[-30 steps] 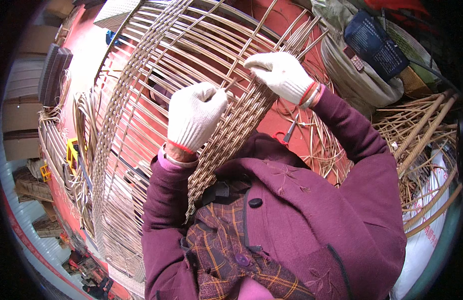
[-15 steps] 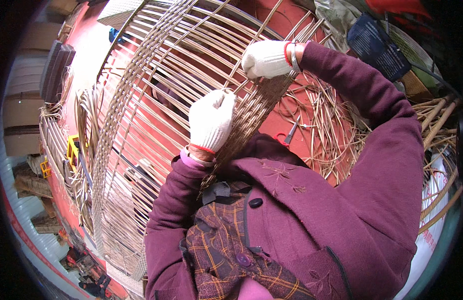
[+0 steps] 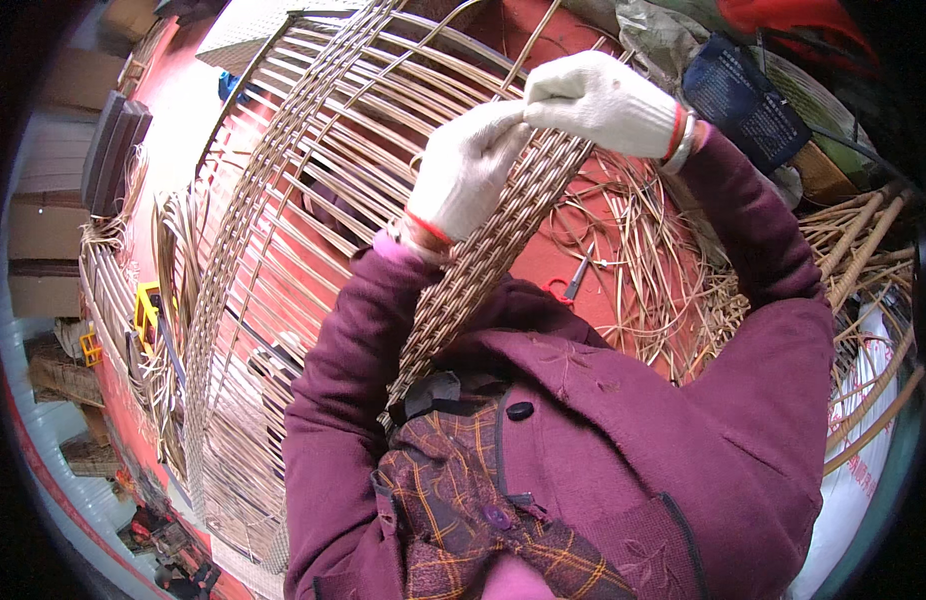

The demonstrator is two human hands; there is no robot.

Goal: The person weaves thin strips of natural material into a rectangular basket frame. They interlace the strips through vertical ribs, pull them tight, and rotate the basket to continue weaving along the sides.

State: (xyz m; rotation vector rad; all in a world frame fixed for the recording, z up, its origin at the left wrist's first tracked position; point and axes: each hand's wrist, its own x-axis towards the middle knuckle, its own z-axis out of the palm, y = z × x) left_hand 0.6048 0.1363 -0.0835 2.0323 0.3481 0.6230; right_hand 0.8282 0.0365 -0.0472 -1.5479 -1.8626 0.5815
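Woven band (image 3: pixel 493 235) forms wicker frame's (image 3: pixel 245 190) wearer-side edge, long axis slanting up rightward, just bodyward of the meeting fingertips of left hand (image 3: pixel 468 165) and right hand (image 3: pixel 603 105), fingers pressed together, anything pinched hidden, right nearer band's upper end.

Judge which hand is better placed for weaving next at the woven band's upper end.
Probably the right hand: it sits by the upper end of the woven band, while the left hand is lower and farther left.
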